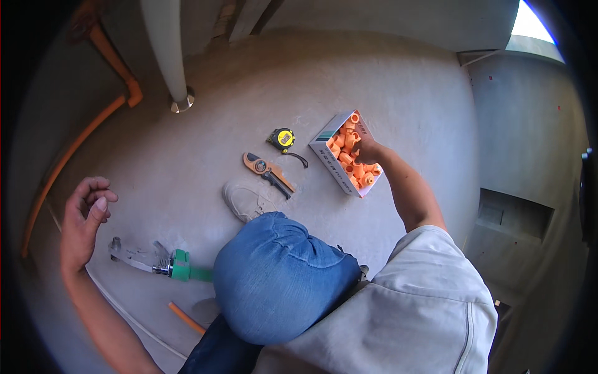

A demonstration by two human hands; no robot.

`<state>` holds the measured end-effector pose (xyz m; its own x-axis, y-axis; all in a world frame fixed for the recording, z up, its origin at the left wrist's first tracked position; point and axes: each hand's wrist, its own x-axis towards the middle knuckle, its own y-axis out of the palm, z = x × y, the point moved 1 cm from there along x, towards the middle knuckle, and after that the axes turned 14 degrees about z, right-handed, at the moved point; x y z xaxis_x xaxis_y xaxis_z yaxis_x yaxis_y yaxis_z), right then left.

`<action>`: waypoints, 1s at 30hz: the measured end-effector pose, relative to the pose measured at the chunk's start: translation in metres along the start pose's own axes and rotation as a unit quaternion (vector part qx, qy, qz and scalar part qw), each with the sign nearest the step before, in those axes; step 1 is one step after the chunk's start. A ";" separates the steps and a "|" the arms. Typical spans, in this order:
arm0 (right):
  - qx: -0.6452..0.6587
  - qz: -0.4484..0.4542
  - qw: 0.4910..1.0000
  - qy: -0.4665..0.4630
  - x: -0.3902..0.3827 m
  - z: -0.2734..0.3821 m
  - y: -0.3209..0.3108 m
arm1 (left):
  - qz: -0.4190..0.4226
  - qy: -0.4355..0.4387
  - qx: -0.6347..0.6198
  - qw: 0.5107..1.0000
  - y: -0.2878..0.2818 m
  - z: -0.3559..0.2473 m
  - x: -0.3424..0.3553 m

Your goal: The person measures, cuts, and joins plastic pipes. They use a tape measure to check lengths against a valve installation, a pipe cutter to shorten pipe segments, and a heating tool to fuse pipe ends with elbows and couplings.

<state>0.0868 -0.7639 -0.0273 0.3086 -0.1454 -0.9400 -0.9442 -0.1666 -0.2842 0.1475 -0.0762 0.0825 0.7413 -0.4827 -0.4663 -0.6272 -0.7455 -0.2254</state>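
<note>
My right hand (364, 151) reaches into a white cardboard box (340, 176) full of orange plastic fittings (350, 139), its fingertips hidden among them. My left hand (87, 212) is raised at the left, fingers loosely curled and apart, holding nothing. Below it on the floor lies a green-bodied tool (180, 265) with metal parts, possibly a pipe welder. Left of the box are a yellow-and-black tape measure (283, 138) and an orange-and-black pipe cutter (265, 169), just above my shoe (243, 198). My bent knee (268, 274) in blue jeans is at the bottom centre.
A white vertical pipe (165, 50) stands at the upper left beside orange piping (78, 141) along the wall. A short orange pipe (185, 316) and a thin white line lie at the lower left. At the right is a grey wall (517, 149) with a recessed opening (511, 212).
</note>
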 end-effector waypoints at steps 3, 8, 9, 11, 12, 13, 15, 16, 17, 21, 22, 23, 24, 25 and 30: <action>0.121 -0.105 0.986 0.034 0.008 0.021 -0.010 | -0.011 0.010 0.000 1.000 0.004 -0.009 0.028; 0.281 -0.154 0.947 -0.018 0.060 0.037 0.001 | -0.014 0.014 -0.005 1.000 0.022 -0.024 0.076; 0.293 -0.157 0.943 -0.007 0.067 0.039 0.003 | -0.006 0.018 -0.021 1.000 0.030 -0.028 0.080; 0.356 -0.125 0.926 -0.029 0.069 0.045 -0.002 | 0.010 0.011 -0.033 0.999 0.038 -0.030 0.076; 0.412 -0.098 0.906 -0.033 0.058 0.037 -0.003 | 0.017 0.015 -0.035 0.999 0.043 -0.031 0.080; 0.462 -0.133 0.874 -0.073 0.084 0.013 0.024 | 0.028 0.008 -0.035 0.999 0.048 -0.029 0.085; 0.445 -0.147 0.881 -0.061 0.085 0.006 0.026 | 0.034 -0.008 -0.027 0.999 0.049 -0.023 0.085; 0.425 -0.164 0.889 -0.047 0.085 0.001 0.028 | 0.026 -0.009 -0.024 0.999 0.048 -0.018 0.086; 0.437 -0.225 0.865 -0.097 0.081 -0.002 0.030 | 0.021 -0.011 -0.023 0.999 0.048 -0.014 0.085; 0.453 -0.222 0.863 -0.040 0.034 -0.003 0.027 | 0.019 -0.030 -0.027 0.999 0.045 -0.005 0.080; 0.455 -0.220 0.862 -0.037 0.030 -0.011 0.036 | 0.013 -0.030 -0.023 0.999 0.045 -0.004 0.081; 0.333 -0.163 0.929 -0.007 0.021 -0.014 0.041 | 0.006 -0.029 -0.020 0.999 0.045 -0.004 0.081; 0.203 -0.101 0.974 0.021 0.015 -0.014 0.045 | 0.008 -0.029 -0.020 0.999 0.046 -0.004 0.081; 0.174 -0.070 0.981 0.056 0.005 -0.013 0.052 | 0.008 -0.029 -0.019 0.999 0.046 -0.004 0.081; 0.290 -0.075 0.950 0.090 0.029 -0.017 0.054 | 0.001 -0.024 -0.010 1.000 0.043 -0.014 0.083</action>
<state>0.0466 -0.7932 -0.0669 0.4097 -0.3359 -0.8481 -0.7771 0.3584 -0.5173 0.1857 -0.1548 0.0465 0.7273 -0.4625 -0.5071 -0.6235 -0.7540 -0.2066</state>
